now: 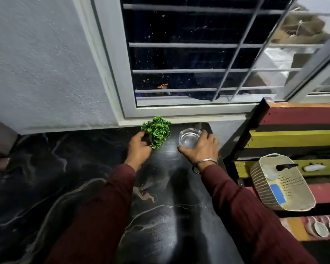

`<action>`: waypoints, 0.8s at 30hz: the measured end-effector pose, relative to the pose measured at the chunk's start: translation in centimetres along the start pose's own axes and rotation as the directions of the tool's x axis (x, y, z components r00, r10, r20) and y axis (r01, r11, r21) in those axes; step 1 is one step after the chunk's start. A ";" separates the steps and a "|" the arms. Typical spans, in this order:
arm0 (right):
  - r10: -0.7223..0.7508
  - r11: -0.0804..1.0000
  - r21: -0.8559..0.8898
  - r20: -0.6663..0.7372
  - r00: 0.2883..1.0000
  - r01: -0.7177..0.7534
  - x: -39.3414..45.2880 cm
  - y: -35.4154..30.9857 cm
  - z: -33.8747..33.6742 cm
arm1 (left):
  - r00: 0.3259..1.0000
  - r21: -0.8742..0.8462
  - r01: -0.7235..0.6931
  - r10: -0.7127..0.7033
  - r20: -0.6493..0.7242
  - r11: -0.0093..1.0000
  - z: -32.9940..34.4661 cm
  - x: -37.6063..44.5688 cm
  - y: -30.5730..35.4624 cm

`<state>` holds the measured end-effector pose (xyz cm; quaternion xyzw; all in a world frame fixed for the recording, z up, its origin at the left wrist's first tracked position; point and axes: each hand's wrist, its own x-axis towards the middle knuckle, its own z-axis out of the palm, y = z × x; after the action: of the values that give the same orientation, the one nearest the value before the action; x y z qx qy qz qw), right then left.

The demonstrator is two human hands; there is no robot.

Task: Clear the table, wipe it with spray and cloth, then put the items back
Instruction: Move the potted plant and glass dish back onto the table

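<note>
Glossy black marble-look table [84, 187], clear glass ashtray [189, 139], plastic-looking green plant [157, 131], perforated plastic basket [282, 183], rough painted wall [42, 63], metal bangle [206, 161].

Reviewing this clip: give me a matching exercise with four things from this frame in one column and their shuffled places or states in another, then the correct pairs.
Things:
1. small green plant
2. glass ashtray
3. woven basket
4. white spoons

Places or states:
A. lying on the striped surface, at the lower right edge of the view
B. under the right hand, on the black marble table
C. tilted on the striped bench right of the table
D. held at its base by the left hand, near the window sill

Pairs: 1-D, 2-B, 3-C, 4-A
</note>
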<state>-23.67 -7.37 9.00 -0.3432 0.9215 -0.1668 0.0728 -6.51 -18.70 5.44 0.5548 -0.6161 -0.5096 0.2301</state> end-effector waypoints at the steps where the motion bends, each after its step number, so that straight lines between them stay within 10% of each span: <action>1: -0.001 1.000 -0.003 0.001 1.000 0.001 1.4 0.0 1.1 | 1.000 0.003 0.010 -0.010 0.006 1.000 0.8 1.4 -0.2; 24: 0.032 0.999 -0.023 0.114 0.993 -0.030 11.0 0.5 13.3 | 0.991 0.159 -0.132 0.129 0.029 0.978 7.0 12.5 -7.9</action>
<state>-29.00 -17.69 -3.84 -0.3386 0.9227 -0.1360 0.1242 -12.36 -26.48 -7.70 0.5252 -0.6923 -0.4471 0.2120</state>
